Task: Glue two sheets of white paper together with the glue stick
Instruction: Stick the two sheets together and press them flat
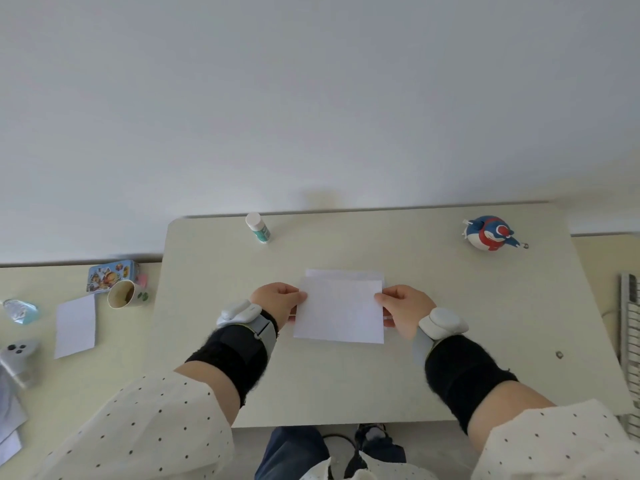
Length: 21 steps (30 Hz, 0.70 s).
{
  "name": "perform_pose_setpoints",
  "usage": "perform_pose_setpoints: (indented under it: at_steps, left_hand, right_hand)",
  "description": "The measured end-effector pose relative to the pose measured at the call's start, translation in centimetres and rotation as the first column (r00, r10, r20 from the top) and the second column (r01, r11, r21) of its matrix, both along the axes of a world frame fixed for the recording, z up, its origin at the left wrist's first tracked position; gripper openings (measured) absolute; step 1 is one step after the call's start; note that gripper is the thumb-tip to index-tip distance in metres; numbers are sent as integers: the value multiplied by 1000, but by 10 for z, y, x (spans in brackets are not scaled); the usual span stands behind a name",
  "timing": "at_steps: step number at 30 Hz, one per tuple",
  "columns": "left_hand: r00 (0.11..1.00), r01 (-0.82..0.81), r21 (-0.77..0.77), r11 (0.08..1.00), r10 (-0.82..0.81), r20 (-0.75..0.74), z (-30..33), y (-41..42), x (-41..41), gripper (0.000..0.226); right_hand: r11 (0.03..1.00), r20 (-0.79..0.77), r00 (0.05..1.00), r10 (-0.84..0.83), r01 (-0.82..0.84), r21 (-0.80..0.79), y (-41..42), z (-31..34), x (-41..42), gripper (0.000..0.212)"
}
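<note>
A white sheet point(339, 311) is held over the middle of the pale table point(450, 306). My left hand point(277, 301) pinches its left edge and my right hand point(403, 306) pinches its right edge. A second white sheet point(343, 273) lies flat on the table just behind it, only its far strip showing. The glue stick point(258, 227), white-capped with a teal label, stands capped near the table's far left edge, well away from both hands.
A red, white and blue toy figure point(490, 233) sits at the far right. On the lower surface to the left are a picture tin point(110, 275), a paper cup point(126, 294), a loose white sheet point(75, 325) and a controller point(17, 351). A keyboard point(630, 327) lies at the right edge.
</note>
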<state>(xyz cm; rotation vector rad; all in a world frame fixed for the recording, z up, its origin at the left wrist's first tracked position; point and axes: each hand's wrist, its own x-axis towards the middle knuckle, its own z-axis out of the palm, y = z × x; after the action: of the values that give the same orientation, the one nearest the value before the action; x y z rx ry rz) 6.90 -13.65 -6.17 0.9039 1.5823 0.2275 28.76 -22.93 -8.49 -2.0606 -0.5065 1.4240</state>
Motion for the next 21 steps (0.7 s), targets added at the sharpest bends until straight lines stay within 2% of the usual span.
perform_pose_setpoints:
  at_steps: [8, 12, 21]
  left_hand:
    - [997, 41, 3, 999, -41, -59, -3, 15, 14, 15]
    - [998, 24, -21, 999, -25, -59, -4, 18, 16, 17]
    - [998, 12, -62, 998, -16, -61, -3, 22, 16, 16]
  right_hand:
    - [998, 77, 995, -58, 60, -28, 9, -8, 7, 13]
    - [998, 83, 997, -1, 7, -70, 15, -10, 10, 13]
    - [993, 112, 994, 17, -3, -119, 21, -10, 13, 19]
